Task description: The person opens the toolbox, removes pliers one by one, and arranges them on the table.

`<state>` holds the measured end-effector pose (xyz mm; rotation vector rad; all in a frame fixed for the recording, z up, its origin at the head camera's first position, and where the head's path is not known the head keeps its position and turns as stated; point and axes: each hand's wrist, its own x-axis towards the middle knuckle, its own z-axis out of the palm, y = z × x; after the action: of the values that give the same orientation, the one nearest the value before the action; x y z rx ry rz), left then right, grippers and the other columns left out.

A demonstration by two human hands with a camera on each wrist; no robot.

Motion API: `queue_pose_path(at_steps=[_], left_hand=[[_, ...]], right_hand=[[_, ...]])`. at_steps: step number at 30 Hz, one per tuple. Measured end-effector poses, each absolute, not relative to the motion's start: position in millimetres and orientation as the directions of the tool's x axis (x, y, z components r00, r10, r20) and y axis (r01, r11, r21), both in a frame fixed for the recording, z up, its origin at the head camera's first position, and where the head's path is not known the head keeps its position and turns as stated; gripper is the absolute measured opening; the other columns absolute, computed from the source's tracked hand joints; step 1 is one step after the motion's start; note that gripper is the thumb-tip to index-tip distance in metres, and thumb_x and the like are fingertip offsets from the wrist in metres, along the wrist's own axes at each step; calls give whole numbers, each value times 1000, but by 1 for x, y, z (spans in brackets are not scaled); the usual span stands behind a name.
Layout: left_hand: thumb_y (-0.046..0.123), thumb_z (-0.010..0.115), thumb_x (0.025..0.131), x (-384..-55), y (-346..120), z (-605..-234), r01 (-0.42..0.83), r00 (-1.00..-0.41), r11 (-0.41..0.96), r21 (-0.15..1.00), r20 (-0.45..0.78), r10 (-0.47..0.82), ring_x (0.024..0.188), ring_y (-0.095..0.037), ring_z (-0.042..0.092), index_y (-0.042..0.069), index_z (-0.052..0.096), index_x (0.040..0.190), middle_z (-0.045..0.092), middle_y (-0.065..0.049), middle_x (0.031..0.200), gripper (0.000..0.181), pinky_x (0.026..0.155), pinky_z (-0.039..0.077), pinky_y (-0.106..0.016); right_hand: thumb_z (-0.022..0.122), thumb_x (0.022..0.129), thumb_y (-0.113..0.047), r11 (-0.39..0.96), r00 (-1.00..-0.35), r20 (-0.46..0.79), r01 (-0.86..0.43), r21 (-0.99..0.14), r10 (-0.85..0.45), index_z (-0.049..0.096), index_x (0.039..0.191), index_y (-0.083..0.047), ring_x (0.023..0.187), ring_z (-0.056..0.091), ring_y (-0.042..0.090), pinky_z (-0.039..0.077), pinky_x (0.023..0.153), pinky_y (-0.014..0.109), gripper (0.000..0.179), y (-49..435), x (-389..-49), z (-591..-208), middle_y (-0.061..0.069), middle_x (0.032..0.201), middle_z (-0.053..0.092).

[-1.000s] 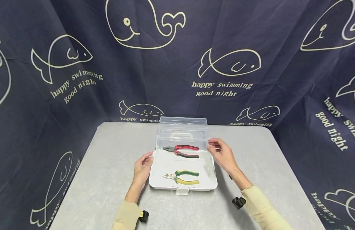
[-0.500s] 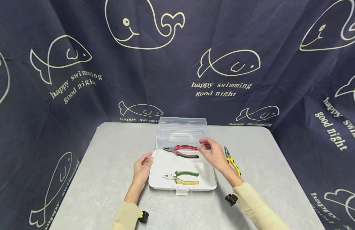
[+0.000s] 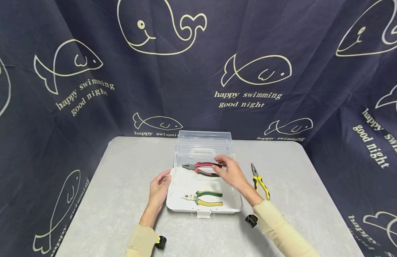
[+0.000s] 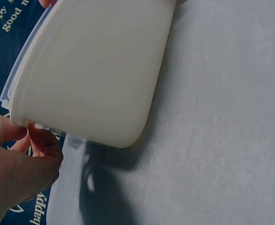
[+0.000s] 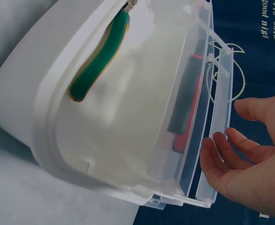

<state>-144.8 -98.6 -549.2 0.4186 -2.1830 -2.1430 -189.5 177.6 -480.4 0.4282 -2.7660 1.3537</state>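
A white toolbox [image 3: 201,210] stands on the table with its clear lid [image 3: 204,137] raised at the back. My left hand [image 3: 158,187] pinches its rim at the back left corner; in the left wrist view the thumb and fingers [image 4: 43,145] meet there. Combination pliers with green and yellow handles [image 3: 208,193] lie in the front of the box. Behind them are pliers with red and black handles [image 3: 199,165], seen through translucent plastic in the right wrist view. My right hand [image 3: 232,175] hovers over these handles, fingers [image 5: 226,150] spread and holding nothing.
Long-nose pliers with yellow and black handles [image 3: 257,178] lie on the grey table [image 3: 298,200] to the right of the box, beside my right forearm. A dark blue curtain [image 3: 198,78] with white fish drawings hangs behind the table.
My right hand has moved left from the box's right side to over the red and black handles. The yellow long-nose pliers have come into sight. My left hand has stayed put.
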Motion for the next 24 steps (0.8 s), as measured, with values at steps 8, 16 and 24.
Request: queue_pose_path(at_steps=[8,16,24], left_hand=[[2,59,102,-141,-98,-540,-136,-966,-10,991,-135,-222,101,-16,59,-11,61,133,64,-23,118,33,80,48,-15],[8,62,102,-152,-102,-567,-137,-962,-29,990,-140,-234,99,-11,58,-5,63,134,65,-17,118,34,81,48,-15],[3,60,102,-145,-99,-547,-155,-963,-27,988,-157,-218,100,-13,58,-8,61,134,64,-20,119,34,80,48,-14]], right_hand=[[73,94,-11,628,-948,169,-305,-716,-268,65,127,5,116,62,37,49,100,52,37,168,-194,-486,21,124,67],[72,92,-10,659,-939,160,-329,-677,-305,65,127,4,120,61,36,46,104,51,38,158,-199,-491,20,126,67],[75,90,-9,666,-929,164,-354,-656,-332,66,126,4,116,62,35,48,102,50,39,149,-202,-495,19,124,67]])
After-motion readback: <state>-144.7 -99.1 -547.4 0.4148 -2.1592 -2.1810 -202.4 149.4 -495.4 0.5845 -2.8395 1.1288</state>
